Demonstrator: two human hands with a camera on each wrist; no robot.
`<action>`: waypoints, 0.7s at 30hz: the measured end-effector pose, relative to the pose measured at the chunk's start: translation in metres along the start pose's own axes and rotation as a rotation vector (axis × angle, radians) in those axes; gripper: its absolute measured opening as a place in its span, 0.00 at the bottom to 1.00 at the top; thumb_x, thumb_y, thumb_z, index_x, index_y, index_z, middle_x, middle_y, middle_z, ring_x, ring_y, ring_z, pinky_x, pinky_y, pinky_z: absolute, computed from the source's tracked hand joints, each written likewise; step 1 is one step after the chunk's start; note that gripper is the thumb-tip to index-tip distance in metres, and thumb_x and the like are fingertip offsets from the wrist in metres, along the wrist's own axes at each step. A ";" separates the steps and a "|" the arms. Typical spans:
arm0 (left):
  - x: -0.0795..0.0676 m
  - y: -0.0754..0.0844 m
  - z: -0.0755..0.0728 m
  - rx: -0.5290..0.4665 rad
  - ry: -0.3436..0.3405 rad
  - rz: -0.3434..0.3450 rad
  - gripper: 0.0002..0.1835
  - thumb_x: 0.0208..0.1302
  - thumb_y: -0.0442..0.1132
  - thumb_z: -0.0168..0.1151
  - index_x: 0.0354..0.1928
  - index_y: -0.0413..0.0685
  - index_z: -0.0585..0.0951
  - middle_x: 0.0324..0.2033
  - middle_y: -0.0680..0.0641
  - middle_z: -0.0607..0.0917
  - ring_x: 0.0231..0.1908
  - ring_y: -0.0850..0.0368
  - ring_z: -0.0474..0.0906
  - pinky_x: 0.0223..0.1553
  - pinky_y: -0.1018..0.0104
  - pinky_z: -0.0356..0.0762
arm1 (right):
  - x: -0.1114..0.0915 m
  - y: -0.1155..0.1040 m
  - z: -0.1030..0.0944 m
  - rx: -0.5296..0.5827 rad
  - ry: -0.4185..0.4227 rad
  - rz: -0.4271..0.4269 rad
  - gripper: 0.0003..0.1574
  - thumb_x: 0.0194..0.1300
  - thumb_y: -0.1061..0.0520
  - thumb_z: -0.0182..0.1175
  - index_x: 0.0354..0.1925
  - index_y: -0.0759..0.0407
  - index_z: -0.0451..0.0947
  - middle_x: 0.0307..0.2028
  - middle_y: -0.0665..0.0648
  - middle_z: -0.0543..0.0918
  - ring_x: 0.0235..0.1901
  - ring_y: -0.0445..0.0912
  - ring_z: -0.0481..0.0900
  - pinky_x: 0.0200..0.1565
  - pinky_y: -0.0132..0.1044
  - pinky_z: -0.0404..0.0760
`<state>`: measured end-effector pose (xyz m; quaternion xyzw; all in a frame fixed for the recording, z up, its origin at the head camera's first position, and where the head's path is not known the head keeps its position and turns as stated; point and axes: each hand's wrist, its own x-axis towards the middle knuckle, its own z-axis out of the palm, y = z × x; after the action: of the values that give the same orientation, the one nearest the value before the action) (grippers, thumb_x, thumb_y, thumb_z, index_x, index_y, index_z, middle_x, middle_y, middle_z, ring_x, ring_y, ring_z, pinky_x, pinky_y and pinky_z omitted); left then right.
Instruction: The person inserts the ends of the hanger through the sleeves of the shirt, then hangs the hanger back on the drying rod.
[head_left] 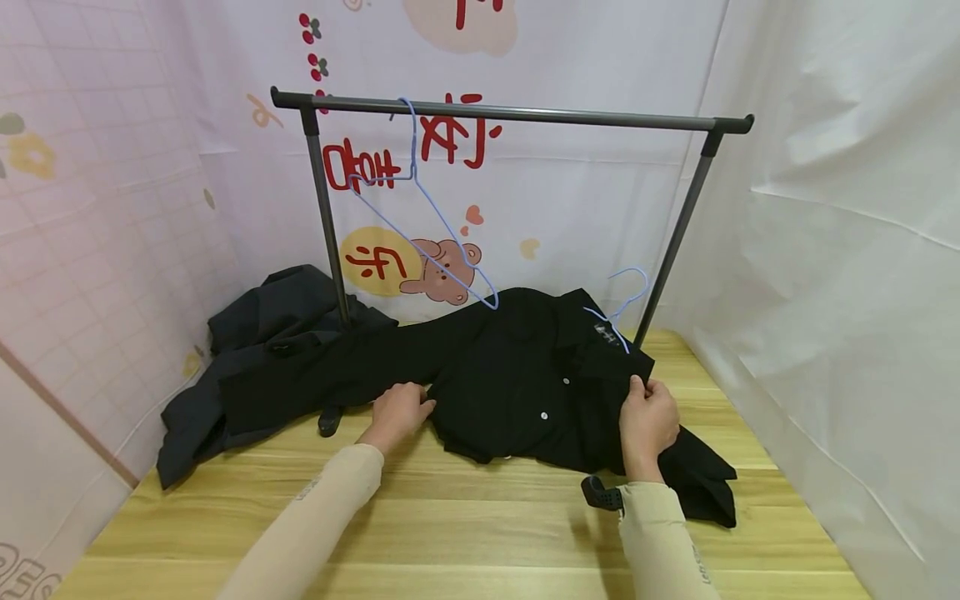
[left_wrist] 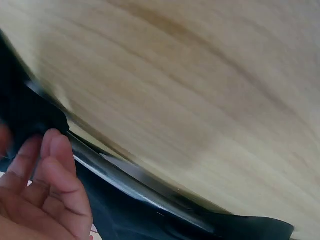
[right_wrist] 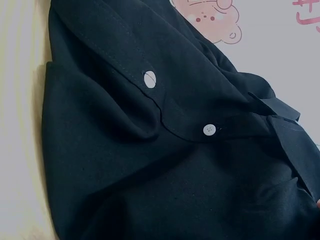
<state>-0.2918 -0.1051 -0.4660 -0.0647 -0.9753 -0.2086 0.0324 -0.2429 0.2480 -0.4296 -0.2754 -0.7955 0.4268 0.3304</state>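
A black button-up shirt (head_left: 487,375) is spread across the table, one sleeve stretching left, with white buttons down its front. The right hand (head_left: 651,419) pinches its cloth just below the collar (head_left: 603,362); the right wrist view shows the buttoned front (right_wrist: 200,160) close up. A blue hanger (head_left: 617,319) sticks out of the neck opening, its lower part hidden by the shirt. At the lower edge, under the sleeve, the left hand (head_left: 400,410) holds the cloth with bent fingers; the left wrist view shows its fingertips (left_wrist: 52,137) against the dark fabric.
A grey metal clothes rack (head_left: 525,112) stands behind the shirt, with a second blue hanger (head_left: 442,217) hooked on its bar. Dark grey garments (head_left: 262,317) lie heaped at the left around the rack's post. Wood-grain table (head_left: 480,533) shows in front.
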 end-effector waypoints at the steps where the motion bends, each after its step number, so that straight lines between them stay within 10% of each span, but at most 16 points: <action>1: 0.000 -0.001 0.000 -0.006 0.014 0.012 0.23 0.70 0.44 0.61 0.15 0.51 0.69 0.14 0.51 0.66 0.16 0.55 0.66 0.21 0.62 0.61 | 0.000 0.000 0.000 -0.001 0.000 0.001 0.20 0.74 0.51 0.55 0.44 0.67 0.81 0.43 0.70 0.83 0.47 0.68 0.77 0.50 0.62 0.69; 5: 0.001 -0.003 -0.009 -0.215 0.076 -0.019 0.13 0.73 0.38 0.55 0.28 0.44 0.79 0.19 0.48 0.72 0.20 0.53 0.68 0.25 0.60 0.66 | 0.002 0.001 -0.001 0.001 -0.002 0.008 0.20 0.74 0.51 0.55 0.46 0.68 0.81 0.44 0.70 0.83 0.48 0.68 0.77 0.51 0.62 0.68; 12: 0.016 -0.007 -0.053 -0.956 0.024 -0.210 0.21 0.81 0.43 0.40 0.65 0.36 0.69 0.53 0.37 0.73 0.51 0.42 0.72 0.56 0.47 0.69 | 0.007 0.001 -0.002 0.013 -0.004 0.002 0.21 0.74 0.51 0.55 0.45 0.69 0.81 0.43 0.70 0.83 0.47 0.68 0.77 0.49 0.62 0.69; 15: 0.020 -0.016 -0.071 -0.963 0.029 -0.202 0.22 0.80 0.47 0.44 0.60 0.36 0.74 0.52 0.38 0.74 0.50 0.44 0.71 0.55 0.52 0.69 | 0.008 0.000 -0.003 0.022 -0.006 0.008 0.21 0.74 0.51 0.54 0.46 0.69 0.81 0.43 0.70 0.83 0.47 0.68 0.77 0.49 0.62 0.69; 21: 0.018 -0.052 -0.097 -0.603 -0.067 -0.074 0.26 0.70 0.58 0.59 0.43 0.38 0.83 0.33 0.42 0.77 0.37 0.46 0.72 0.39 0.57 0.68 | 0.016 0.000 -0.009 0.009 -0.001 0.019 0.21 0.74 0.51 0.54 0.44 0.69 0.81 0.43 0.71 0.83 0.47 0.68 0.77 0.48 0.62 0.70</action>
<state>-0.3132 -0.1900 -0.3975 -0.0427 -0.8716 -0.4876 -0.0283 -0.2461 0.2639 -0.4210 -0.2811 -0.7911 0.4338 0.3271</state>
